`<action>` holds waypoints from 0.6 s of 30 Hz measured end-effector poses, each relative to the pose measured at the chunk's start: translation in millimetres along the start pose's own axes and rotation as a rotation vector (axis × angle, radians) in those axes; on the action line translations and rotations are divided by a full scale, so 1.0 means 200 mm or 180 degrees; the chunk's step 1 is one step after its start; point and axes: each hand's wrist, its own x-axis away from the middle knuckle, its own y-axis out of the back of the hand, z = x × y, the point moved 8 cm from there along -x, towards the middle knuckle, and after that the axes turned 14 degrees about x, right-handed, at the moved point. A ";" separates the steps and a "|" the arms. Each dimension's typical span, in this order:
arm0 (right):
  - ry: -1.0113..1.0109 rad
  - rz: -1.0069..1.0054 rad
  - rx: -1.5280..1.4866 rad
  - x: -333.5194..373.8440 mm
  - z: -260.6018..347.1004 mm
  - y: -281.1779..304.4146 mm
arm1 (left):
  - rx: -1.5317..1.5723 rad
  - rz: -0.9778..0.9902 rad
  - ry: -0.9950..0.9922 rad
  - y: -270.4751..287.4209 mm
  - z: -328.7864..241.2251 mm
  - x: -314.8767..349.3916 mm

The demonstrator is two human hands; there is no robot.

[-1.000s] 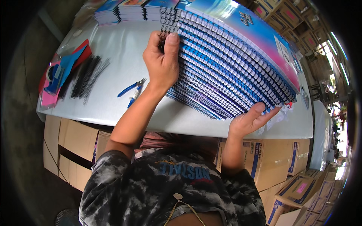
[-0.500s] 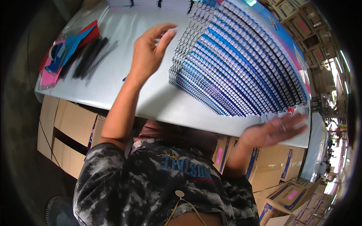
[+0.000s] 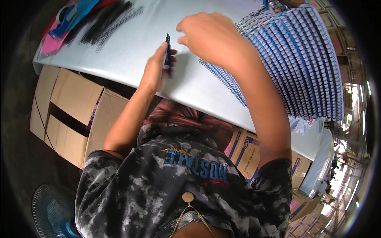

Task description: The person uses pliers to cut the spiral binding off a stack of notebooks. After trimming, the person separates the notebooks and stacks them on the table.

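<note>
My left hand (image 3: pixel 154 68) is closed around a small pair of dark-tipped pliers (image 3: pixel 169 59) with dark blue handles, jaws pointing up and away from me. Just to the right and farther off, my right hand (image 3: pixel 208 35) hovers over the table, thumb and forefinger apart, with nothing visible between them. Its other fingers are partly hidden. Beyond my right forearm stands a fanned row of spiral-bound notebooks (image 3: pixel 301 63), their wire coils facing up; the forearm covers part of it.
Loose black spiral coils (image 3: pixel 107 25) lie on the pale table (image 3: pixel 131 51) at the far left. Beside them are a blue tape dispenser (image 3: pixel 65 20) and a pink sheet (image 3: pixel 50 45). Cardboard boxes (image 3: pixel 69 95) stand below the table edge, and a fan (image 3: pixel 51 210) is at lower left.
My left hand, formerly empty, now grips the pliers. My right hand has swung from the near right, up and left over the table. The view has shifted.
</note>
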 end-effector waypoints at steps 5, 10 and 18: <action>0.0225 0.2269 0.0873 -0.17 0.08 -0.66 | 0.3230 0.1120 0.2193 -0.38 0.30 0.29; 0.0091 0.2640 0.0527 -0.14 -0.04 -0.86 | 0.3534 0.1551 0.2246 -0.53 0.47 0.32; 0.0183 0.2654 0.0338 -0.16 -0.03 -0.89 | 0.2609 0.1063 0.2090 -0.54 0.50 0.30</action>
